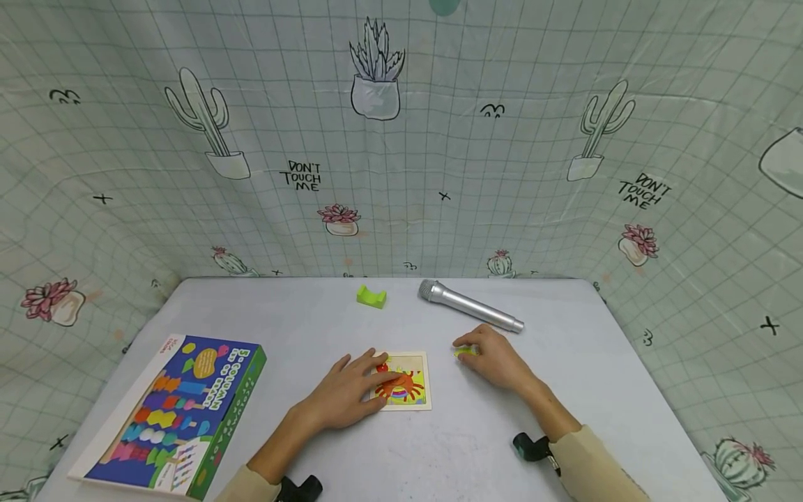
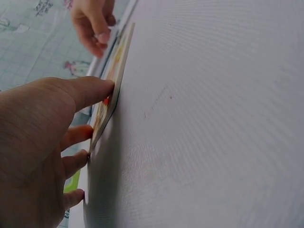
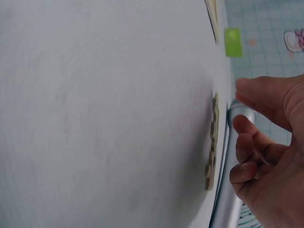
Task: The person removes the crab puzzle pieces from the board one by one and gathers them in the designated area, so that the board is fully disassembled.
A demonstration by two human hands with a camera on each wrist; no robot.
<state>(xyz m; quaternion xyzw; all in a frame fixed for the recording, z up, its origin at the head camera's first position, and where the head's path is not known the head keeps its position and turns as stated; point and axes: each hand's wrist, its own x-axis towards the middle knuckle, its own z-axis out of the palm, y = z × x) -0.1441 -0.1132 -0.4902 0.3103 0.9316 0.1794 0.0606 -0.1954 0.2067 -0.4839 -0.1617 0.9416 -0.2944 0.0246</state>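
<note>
A square wooden picture board [image 1: 408,387] with a red crab and a small rainbow lies flat in the middle of the table. My left hand [image 1: 341,394] rests over its left side, fingers spread. In the left wrist view the thumb touches the near edge of the board [image 2: 124,52]. My right hand [image 1: 495,359] hovers just right of the board, over a small yellow-green piece [image 1: 465,351]. In the right wrist view this is a thin knobbly-edged wooden piece [image 3: 213,142] lying on the table. The right fingers are loosely bent and stand apart from it, holding nothing.
Behind the right hand lies a silver microphone [image 1: 473,307]. A bright green notched block [image 1: 371,297] stands near the table's back edge. At the left is a colourful toy box [image 1: 182,411] with a green side. A printed cloth [image 1: 401,153] hangs behind the table.
</note>
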